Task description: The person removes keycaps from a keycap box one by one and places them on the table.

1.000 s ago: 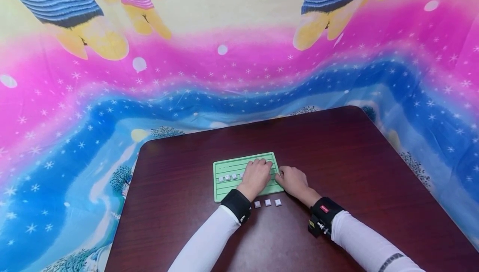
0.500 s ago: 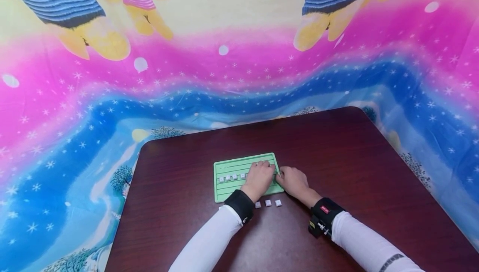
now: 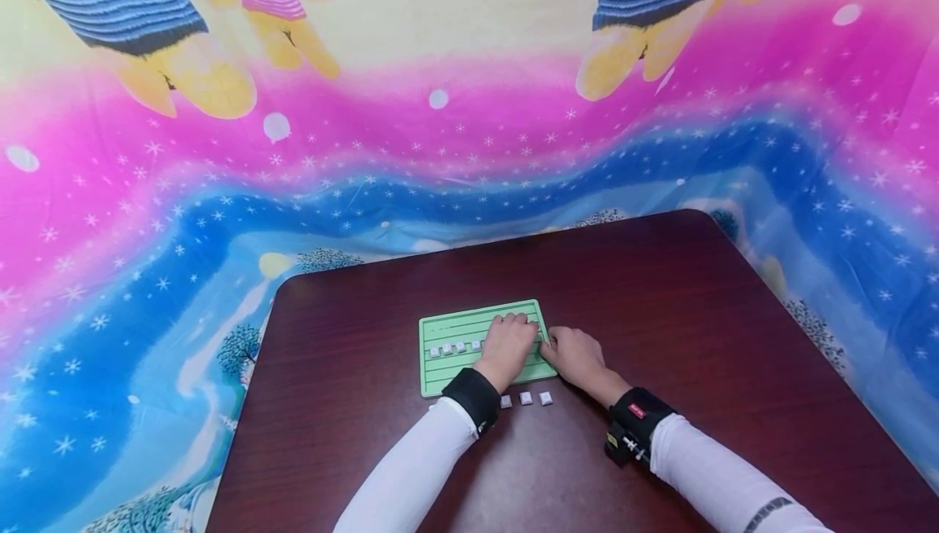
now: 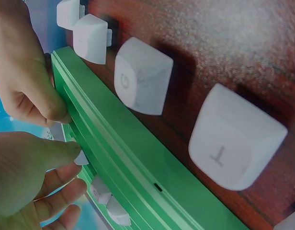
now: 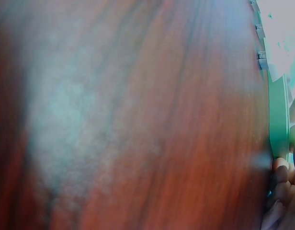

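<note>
A green grooved board (image 3: 447, 378) lies on the table in the head view, with a row of white keycaps (image 3: 447, 349) standing in one groove. Over its right half is my left hand (image 3: 508, 347), pinching a white keycap (image 4: 81, 158) between thumb and index finger at the groove, as the left wrist view shows. The other fingers of that hand are loosely bent. My right hand (image 3: 578, 355) grips the board's right edge, thumb on top; its fingers (image 5: 281, 184) show at the board's side in the right wrist view.
Several loose keycaps lie in a line on the near side of the board, among them one marked G (image 4: 140, 76) and one marked T (image 4: 233, 139). The dark wooden table (image 3: 352, 337) has a patterned cloth (image 3: 411, 142) hanging behind it.
My left hand has shifted slightly right along the board, uncovering another keycap in the row, and has hardly moved over the last half second. My right hand keeps its place.
</note>
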Demonstrator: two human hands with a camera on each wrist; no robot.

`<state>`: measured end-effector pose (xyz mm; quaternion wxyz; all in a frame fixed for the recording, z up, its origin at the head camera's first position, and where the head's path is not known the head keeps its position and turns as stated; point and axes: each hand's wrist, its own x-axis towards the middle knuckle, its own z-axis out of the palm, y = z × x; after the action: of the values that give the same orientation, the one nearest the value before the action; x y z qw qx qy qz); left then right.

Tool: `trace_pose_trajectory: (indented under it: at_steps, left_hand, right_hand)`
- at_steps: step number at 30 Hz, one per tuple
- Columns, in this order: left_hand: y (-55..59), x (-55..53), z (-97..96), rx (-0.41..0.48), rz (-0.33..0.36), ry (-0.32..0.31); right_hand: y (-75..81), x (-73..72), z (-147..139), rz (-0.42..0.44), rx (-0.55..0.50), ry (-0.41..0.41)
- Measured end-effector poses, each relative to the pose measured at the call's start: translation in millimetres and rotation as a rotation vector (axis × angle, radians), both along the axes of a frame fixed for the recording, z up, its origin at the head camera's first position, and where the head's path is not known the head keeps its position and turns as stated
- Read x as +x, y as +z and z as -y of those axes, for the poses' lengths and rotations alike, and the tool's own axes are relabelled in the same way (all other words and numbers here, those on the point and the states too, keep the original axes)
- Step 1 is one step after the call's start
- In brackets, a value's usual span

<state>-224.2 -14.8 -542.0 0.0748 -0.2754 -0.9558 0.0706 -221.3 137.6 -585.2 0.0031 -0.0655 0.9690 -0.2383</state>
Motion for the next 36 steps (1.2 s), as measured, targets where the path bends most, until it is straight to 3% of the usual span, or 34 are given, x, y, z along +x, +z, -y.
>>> trace_pose_trajectory:
  at_steps: [8, 19, 27, 36]
  left_hand:
    - [-6.9, -2.9, 0.3, 0.002, -0.026, -0.013]
    - [1.9, 2.0, 2.2, 0.018, -0.018, -0.034]
    - [13.0, 11.6, 3.5, 0.068, -0.089, -0.087]
    - [16.4, 21.2, 5.8, 0.09, -0.135, -0.125]
  right_hand:
    - [0.0, 0.6, 1.2, 0.007, 0.011, -0.003]
    - [-0.3, 0.9, 0.8, 0.003, 0.007, -0.001]
    - [-1.3, 0.7, 0.5, -0.016, 0.004, 0.005]
    - [-0.3, 2.5, -1.9, -0.026, -0.007, 0.024]
